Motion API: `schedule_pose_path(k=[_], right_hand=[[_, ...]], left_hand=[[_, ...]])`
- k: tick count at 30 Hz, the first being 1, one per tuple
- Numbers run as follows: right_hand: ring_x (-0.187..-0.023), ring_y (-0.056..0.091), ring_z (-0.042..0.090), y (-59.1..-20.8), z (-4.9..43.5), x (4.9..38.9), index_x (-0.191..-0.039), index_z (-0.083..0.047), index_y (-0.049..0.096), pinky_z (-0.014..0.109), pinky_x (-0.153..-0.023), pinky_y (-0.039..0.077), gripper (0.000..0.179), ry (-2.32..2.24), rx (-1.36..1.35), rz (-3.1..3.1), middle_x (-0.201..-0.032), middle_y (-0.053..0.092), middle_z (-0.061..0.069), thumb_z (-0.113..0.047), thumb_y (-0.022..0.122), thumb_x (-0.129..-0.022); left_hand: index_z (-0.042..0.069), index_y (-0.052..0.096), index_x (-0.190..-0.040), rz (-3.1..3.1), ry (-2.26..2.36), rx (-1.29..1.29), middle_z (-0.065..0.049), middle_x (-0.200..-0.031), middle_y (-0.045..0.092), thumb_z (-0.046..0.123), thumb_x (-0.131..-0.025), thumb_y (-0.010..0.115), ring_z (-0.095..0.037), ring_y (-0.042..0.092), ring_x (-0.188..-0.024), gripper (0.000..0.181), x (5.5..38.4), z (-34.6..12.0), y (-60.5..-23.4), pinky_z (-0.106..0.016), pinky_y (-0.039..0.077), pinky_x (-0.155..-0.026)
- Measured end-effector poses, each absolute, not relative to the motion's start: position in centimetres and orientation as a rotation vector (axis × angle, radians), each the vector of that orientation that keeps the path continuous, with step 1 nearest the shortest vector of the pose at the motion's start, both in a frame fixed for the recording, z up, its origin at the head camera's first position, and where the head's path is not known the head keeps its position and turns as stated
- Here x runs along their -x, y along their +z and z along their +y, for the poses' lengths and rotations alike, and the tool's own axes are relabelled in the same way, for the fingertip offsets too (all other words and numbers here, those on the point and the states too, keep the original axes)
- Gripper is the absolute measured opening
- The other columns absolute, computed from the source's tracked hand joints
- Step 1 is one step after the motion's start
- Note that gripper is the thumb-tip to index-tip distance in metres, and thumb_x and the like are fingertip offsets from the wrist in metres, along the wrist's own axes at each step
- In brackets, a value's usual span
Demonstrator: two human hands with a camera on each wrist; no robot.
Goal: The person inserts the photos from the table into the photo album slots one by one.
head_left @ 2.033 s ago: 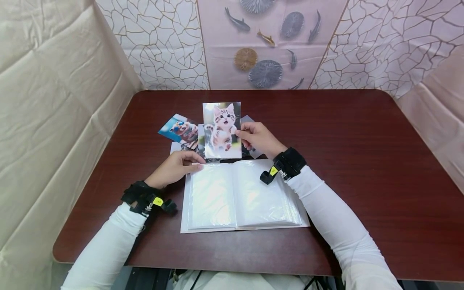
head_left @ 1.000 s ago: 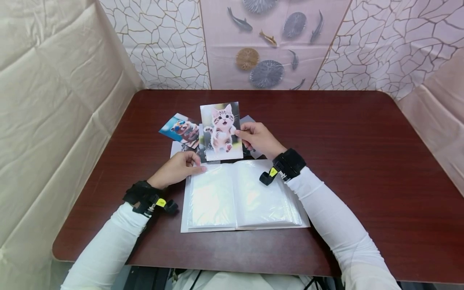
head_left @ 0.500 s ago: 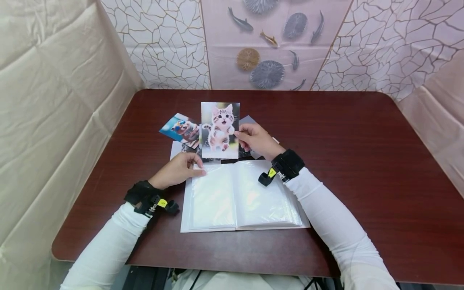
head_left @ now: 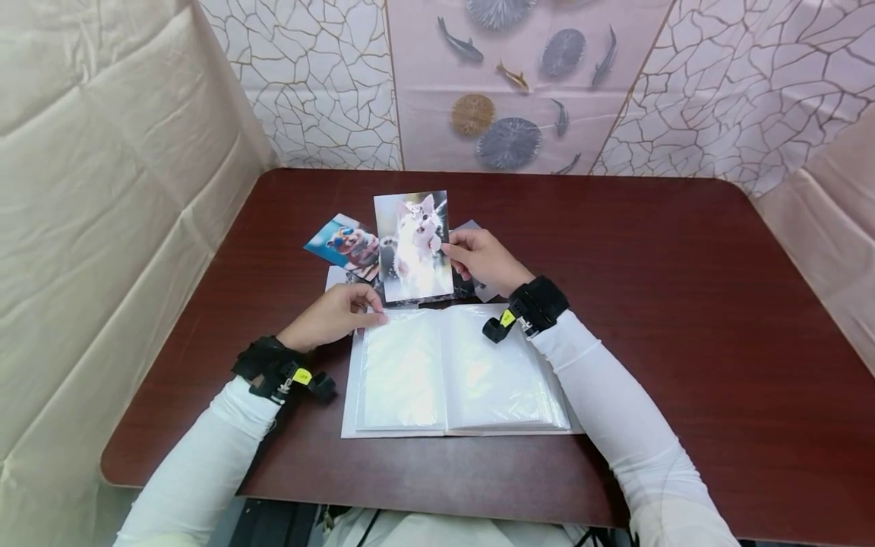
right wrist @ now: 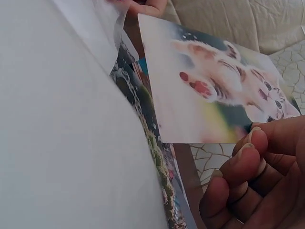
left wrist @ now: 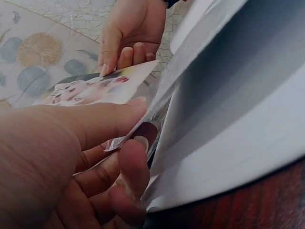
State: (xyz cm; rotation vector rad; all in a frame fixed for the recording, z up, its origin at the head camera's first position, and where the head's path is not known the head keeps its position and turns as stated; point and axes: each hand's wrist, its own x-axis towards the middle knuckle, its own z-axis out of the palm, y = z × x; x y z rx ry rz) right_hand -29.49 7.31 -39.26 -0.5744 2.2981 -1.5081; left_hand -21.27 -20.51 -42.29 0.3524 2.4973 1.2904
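A photo album [head_left: 403, 372] with clear plastic pockets lies spread on the table. My left hand [head_left: 333, 315] is at its upper left corner; in the left wrist view the thumb and forefinger pinch the edge of a plastic sleeve [left wrist: 159, 98]. My right hand [head_left: 488, 262] pinches the right edge of a kitten photo [head_left: 413, 247], held up just beyond the album's top edge. In the right wrist view the photo [right wrist: 214, 86] tilts beside the pages, its lower edge near the album's top. Glare covers part of the kitten in the head view.
Behind the held photo lie several other photos, among them a blue one with an animal in sunglasses [head_left: 345, 247], partly overlapped. The brown table [head_left: 683, 342] stretches to the right. Patterned cloth [head_left: 509, 144] hangs behind it, and a cream curtain [head_left: 137, 190] on the left.
The kitten photo shifts slightly left and tilts a little between frames, staying above the album. My left fingers have curled in more at the album's corner. The head view has drifted slightly.
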Motion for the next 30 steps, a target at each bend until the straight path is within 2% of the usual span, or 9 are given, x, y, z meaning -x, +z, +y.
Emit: schedule_pose_path(k=[8, 15, 19, 23, 30], right_hand=[[-0.061, 0.047, 0.018, -39.6, 6.7, 29.6, -0.094, -0.006, 0.059, 0.028, -0.058, 0.036, 0.021, -1.482, 0.547, 2.292, -0.066, 0.048, 0.001, -0.021, 0.053, -0.107], [-0.06, 0.046, 0.017, -40.0, 6.4, 29.4, -0.088, -0.002, 0.053, 0.026, -0.056, 0.033, 0.027, -1.482, 0.597, 2.262, -0.066, 0.047, 0.002, -0.02, 0.051, -0.107], [-0.06, 0.046, 0.017, -40.1, 6.2, 29.3, -0.085, -0.003, 0.051, 0.026, -0.055, 0.032, 0.028, -1.495, 0.582, 2.249, -0.066, 0.047, 0.003, -0.021, 0.052, -0.107], [-0.06, 0.046, 0.017, -40.0, 6.0, 29.1, -0.084, -0.003, 0.05, 0.026, -0.056, 0.033, 0.029, -1.507, 0.573, 2.24, -0.066, 0.047, 0.003, -0.021, 0.053, -0.107], [-0.063, 0.047, 0.018, -40.2, 5.8, 28.9, -0.089, -0.005, 0.054, 0.028, -0.06, 0.038, 0.024, -1.509, 0.551, 2.214, -0.068, 0.049, 0.003, -0.021, 0.053, -0.107]], left_hand=[[0.01, 0.069, -0.098, 2.499, 1.333, -0.332, -0.008, -0.081, 0.061, 0.019, -0.092, 0.077, -0.025, 0.053, -0.069, 0.014, 21.3, -20.6, -42.0, -0.028, 0.044, -0.058], [0.008, 0.064, -0.098, 2.49, 1.386, -0.305, -0.007, -0.08, 0.062, 0.016, -0.09, 0.078, -0.023, 0.053, -0.07, 0.018, 21.3, -20.7, -41.9, -0.027, 0.045, -0.059], [0.005, 0.056, -0.104, 2.464, 1.452, -0.29, -0.007, -0.079, 0.062, 0.013, -0.089, 0.079, -0.019, 0.051, -0.065, 0.029, 21.4, -20.7, -42.0, -0.025, 0.042, -0.057], [0.003, 0.051, -0.113, 2.453, 1.485, -0.279, -0.005, -0.084, 0.065, 0.012, -0.089, 0.078, -0.016, 0.05, -0.065, 0.038, 21.3, -20.6, -42.0, -0.025, 0.04, -0.058], [0.0, 0.048, -0.124, 2.45, 1.487, -0.296, -0.007, -0.083, 0.053, 0.013, -0.091, 0.076, -0.016, 0.045, -0.06, 0.045, 21.3, -20.7, -42.2, -0.026, 0.037, -0.055]])
